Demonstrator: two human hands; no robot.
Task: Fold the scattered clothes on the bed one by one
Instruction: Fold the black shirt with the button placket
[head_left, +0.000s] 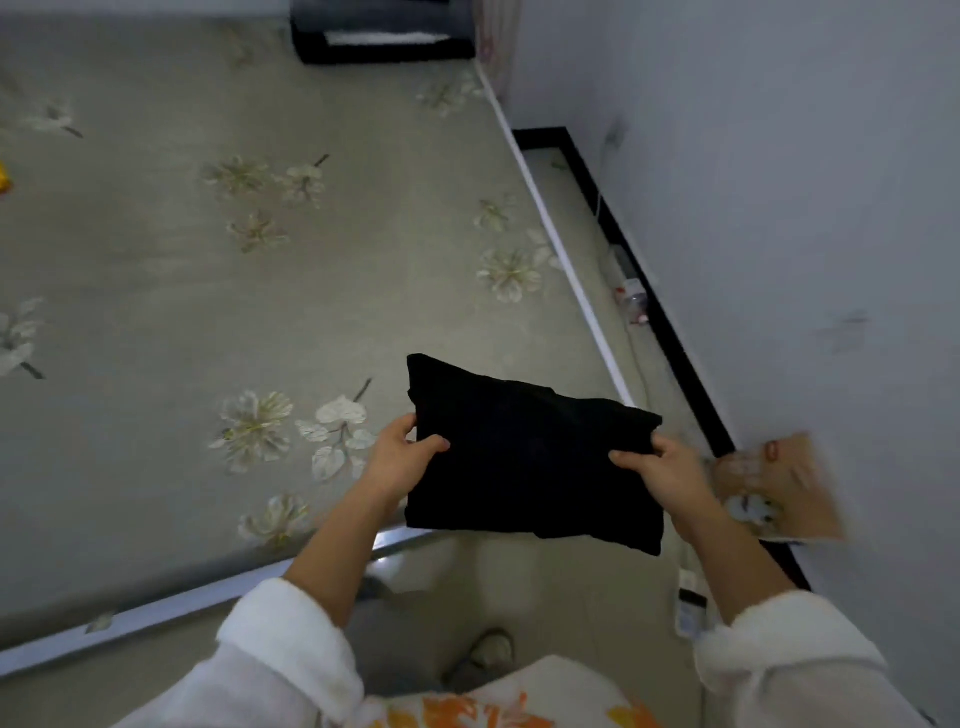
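A black garment (524, 457), folded into a compact rectangle, hangs in the air over the near right corner of the bed (218, 291). My left hand (402, 457) grips its left edge, thumb on top. My right hand (662, 467) grips its right edge the same way. The bed has a pale grey-green sheet with a flower print. A scrap of yellow-orange cloth (4, 177) shows at the far left edge of the bed.
A white bed rail (561, 244) runs along the right side, with a narrow floor gap beside the wall (779, 208). Small bottles (634, 301) lie in the gap. A brown cardboard box (779, 488) sits by the wall. A black item (384, 31) rests at the bed's far end.
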